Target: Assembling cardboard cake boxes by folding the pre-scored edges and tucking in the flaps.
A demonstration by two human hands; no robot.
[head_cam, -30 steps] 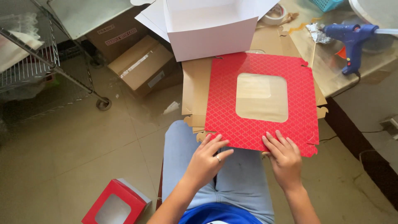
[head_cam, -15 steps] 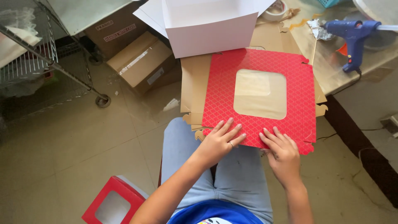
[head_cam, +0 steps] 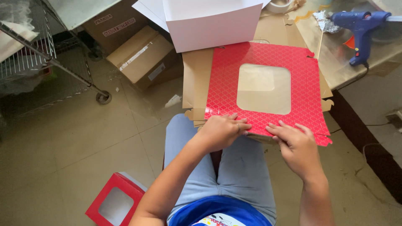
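Far side is blocked by white box (head_cam: 213, 25). Right flank is crowded by glue gun (head_cam: 360, 25). Open floor (head_cam: 83, 159) is left clear on the left.

So the left hand (head_cam: 222, 130) went from lying flat with fingers spread on the near edge of the red windowed box blank (head_cam: 268, 90) to curling up, fingers tucked at that edge. Right hand (head_cam: 295, 144) slid a bit back toward the near right corner, fingers now pressing the edge. The blank itself shifted slightly, tilting a little clockwise.
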